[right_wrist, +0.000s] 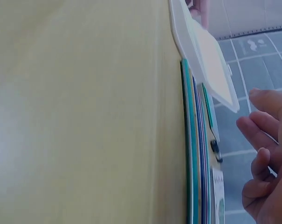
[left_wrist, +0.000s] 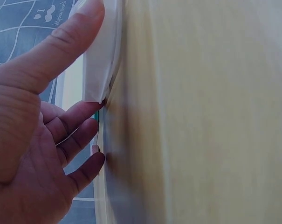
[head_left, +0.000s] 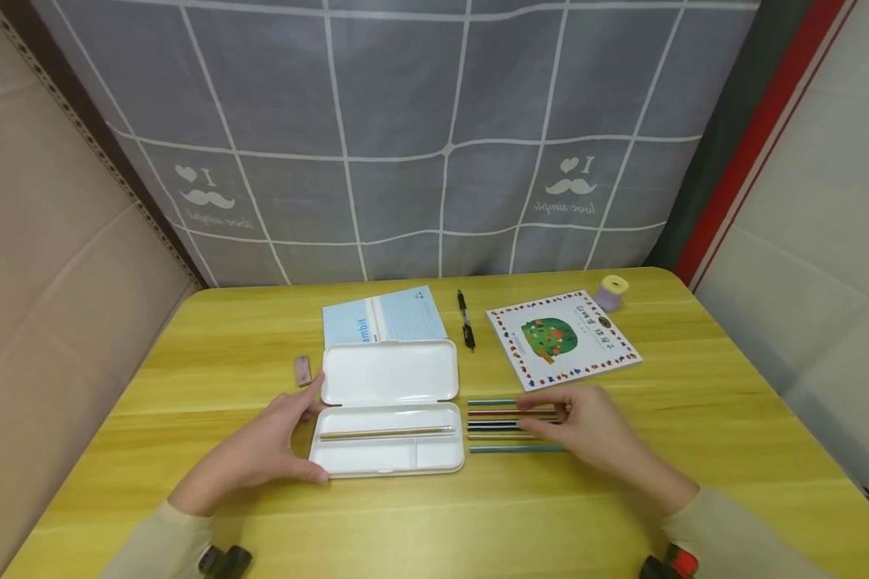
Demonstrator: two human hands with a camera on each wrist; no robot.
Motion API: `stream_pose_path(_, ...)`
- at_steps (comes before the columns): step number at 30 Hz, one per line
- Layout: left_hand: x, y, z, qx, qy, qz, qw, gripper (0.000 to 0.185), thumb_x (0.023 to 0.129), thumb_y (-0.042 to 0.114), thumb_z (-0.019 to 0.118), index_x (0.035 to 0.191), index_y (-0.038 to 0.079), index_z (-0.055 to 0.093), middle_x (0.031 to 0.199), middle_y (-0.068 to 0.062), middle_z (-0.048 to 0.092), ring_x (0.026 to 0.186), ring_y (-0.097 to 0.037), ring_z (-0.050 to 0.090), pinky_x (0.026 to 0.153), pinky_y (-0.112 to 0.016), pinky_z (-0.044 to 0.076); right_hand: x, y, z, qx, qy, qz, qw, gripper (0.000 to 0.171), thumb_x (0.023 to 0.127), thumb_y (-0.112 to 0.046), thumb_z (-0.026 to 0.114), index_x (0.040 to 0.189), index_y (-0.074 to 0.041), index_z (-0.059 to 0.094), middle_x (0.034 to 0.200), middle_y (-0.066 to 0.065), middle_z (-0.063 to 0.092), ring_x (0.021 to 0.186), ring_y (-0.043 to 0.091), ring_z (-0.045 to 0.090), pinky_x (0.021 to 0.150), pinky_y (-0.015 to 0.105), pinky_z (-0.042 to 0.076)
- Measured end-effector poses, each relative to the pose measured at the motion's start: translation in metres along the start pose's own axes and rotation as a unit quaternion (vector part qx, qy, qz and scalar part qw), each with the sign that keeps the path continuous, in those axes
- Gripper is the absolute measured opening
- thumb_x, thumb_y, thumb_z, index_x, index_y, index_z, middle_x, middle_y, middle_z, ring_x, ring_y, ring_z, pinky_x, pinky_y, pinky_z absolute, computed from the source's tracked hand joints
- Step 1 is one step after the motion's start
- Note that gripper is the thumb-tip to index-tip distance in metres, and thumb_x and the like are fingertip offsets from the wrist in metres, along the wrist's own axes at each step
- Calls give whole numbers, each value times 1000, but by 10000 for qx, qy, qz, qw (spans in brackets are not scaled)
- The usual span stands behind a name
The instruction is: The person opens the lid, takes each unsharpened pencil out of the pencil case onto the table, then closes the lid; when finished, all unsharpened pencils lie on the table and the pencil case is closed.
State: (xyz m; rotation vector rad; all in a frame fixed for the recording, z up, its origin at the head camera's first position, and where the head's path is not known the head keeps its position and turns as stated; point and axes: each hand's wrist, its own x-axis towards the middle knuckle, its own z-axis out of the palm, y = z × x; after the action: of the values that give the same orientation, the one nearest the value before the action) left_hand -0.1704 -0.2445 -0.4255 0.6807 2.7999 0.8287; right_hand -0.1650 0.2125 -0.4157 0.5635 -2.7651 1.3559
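Observation:
An open white pencil case (head_left: 387, 406) lies mid-table with its lid folded back, and one pale pencil (head_left: 385, 434) lies in its tray. My left hand (head_left: 300, 438) rests against the case's left end, thumb on the upper corner and fingers at the lower one. In the left wrist view the straight thumb (left_wrist: 61, 44) lies along the white edge (left_wrist: 101, 65). Several coloured pencils (head_left: 507, 424) lie in a row to the right of the case. My right hand (head_left: 550, 422) hovers over their right ends holding nothing, and in the right wrist view its fingers (right_wrist: 262, 126) are loosely bent above the pencils (right_wrist: 192, 154).
On the yellow table (head_left: 188, 338) behind the case are a blue notebook (head_left: 382, 316), a black pen (head_left: 467, 320), a picture book (head_left: 561, 338) and a purple tape roll (head_left: 611, 291). A small pinkish eraser (head_left: 302, 370) lies left of the lid. A grey curtain hangs behind.

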Motion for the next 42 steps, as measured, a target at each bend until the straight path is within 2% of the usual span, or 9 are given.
stream_pose_path(4,1,0,0,14,-30,-12,10000,145,62,61,93,165,-3,14,129,7,65,123,-26,49,111,-59,38,14,-6,17,238,-328,26,9992,24,88,-22,86,109,-11,83,100,0,80,54,6,39,48,23,34)
stream_pose_path(10,2,-2,0,17,-27,28,10000,145,63,61,92,165,-4,13,129,6,65,123,-26,49,111,-60,38,33,-17,47,175,-760,-230,9967,22,90,-22,84,111,-16,83,103,-4,79,53,4,41,50,22,37)
stream_pose_path(14,4,-3,2,-50,-40,-7,10000,145,63,62,92,166,-2,12,132,7,66,126,-26,48,113,-59,36,39,-22,60,212,-828,-386,9956,20,91,-19,83,110,-13,83,106,-2,79,63,4,50,57,21,41)
stream_pose_path(19,5,-3,2,-68,-87,-107,9999,145,63,62,92,166,-1,12,132,6,66,127,-27,48,114,-59,36,45,-23,72,-18,-777,-465,9959,17,92,-16,82,108,-14,84,106,-3,80,83,7,67,69,22,51)
stream_pose_path(20,4,-4,2,-46,-88,-105,9999,145,63,62,92,166,-1,12,132,6,66,127,-28,48,114,-59,36,46,-23,74,-64,-776,-473,9958,17,92,-16,81,108,-14,84,106,-4,80,92,7,69,74,23,53)
stream_pose_path(23,3,-4,1,1,-83,-110,9999,145,63,62,92,166,-1,12,131,5,66,127,-29,48,113,-60,36,48,-23,80,-150,-802,-465,9956,16,92,-15,81,108,-15,84,108,-4,79,101,10,71,81,25,55)
stream_pose_path(27,3,-4,1,19,-82,-124,9999,145,63,61,92,166,-1,12,130,5,65,128,-28,48,114,-60,36,52,-28,87,-430,-804,-427,9949,17,91,-16,82,108,-16,84,109,-3,79,100,12,71,80,28,56)
stream_pose_path(34,2,-4,2,33,-71,-114,9999,145,63,61,92,166,-2,13,130,4,65,127,-29,48,114,-61,36,60,-39,96,-1375,-771,-563,9859,16,89,-22,85,104,-20,84,101,-9,80,100,12,73,88,37,57)
stream_pose_path(42,3,-2,1,22,-71,-100,9999,145,62,61,93,166,-1,13,131,4,66,127,-29,48,114,-61,35,62,-44,103,-1619,-780,-542,9822,9,90,-25,84,99,-24,85,92,-15,78,91,4,71,80,30,56)
